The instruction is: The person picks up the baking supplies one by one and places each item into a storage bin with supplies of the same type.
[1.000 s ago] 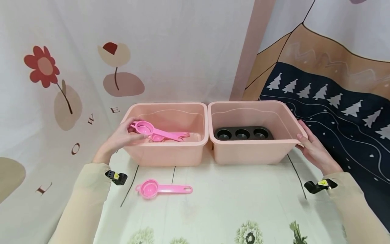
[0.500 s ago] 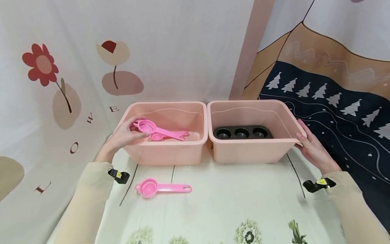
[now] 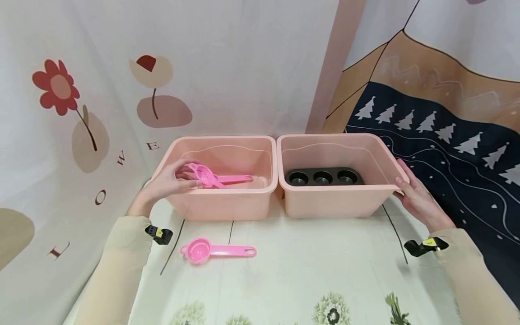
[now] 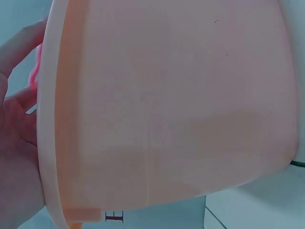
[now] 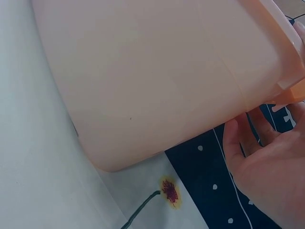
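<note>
In the head view, my left hand [image 3: 166, 179] reaches over the left rim of the left pink bin [image 3: 219, 205] and pinches the end of a pink egg separator [image 3: 204, 175]. Its handle slants down into the bin, over another pink utensil [image 3: 237, 178] lying inside. The left wrist view mostly shows the bin's outer wall [image 4: 167, 105], with a sliver of pink plastic between thumb and fingers. My right hand [image 3: 420, 198] grips the right rim of the right pink bin [image 3: 329, 203], thumb on top and fingers beneath. A similar pink egg separator [image 3: 219, 251] lies on the table in front.
A dark muffin pan [image 3: 324, 177] with three cups showing sits in the right bin. The two bins stand side by side on a pale patterned tablecloth [image 3: 308, 257]. Behind them hangs a printed curtain [image 3: 243, 67], and a dark tree-print cloth [image 3: 438, 149] is at the right.
My left hand has lowered the egg separator and shifted it slightly right, its handle now tipping more steeply into the bin. The right hand keeps its place on the rim.
</note>
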Demonstrator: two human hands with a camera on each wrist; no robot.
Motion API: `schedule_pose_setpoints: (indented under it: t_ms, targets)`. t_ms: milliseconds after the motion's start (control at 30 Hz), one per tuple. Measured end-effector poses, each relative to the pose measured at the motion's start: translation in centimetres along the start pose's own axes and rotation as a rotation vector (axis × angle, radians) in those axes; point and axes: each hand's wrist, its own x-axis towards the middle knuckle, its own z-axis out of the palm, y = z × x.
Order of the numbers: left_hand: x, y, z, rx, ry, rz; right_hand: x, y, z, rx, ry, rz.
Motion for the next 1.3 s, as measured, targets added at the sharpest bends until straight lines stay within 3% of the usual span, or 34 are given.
schedule_pose_setpoints:
  t_ms: [167,500,700,967,1300]
  targets:
    - [-0.1,0.0,-0.2,-0.082,-0.03,0.004,-0.1,-0.1,0.0,-0.021,0.005,0.002]
    - [-0.4,0.1,-0.4,-0.155,0.034,0.05,0.0,0.1,0.1,0.008,0.002,-0.012]
    - [-0.7,0.6,-0.8,-0.201,0.018,0.079,-0.1,0.0,-0.1,-0.025,-0.005,-0.008]
    - [-1.3,0.9,-1.3,-0.185,0.015,0.104,-0.2,0.0,-0.2,-0.044,-0.004,-0.001]
    - [-3.3,0.8,-2.3,-0.183,0.095,0.056,0.0,0.0,-0.4,-0.061,-0.012,0.003]
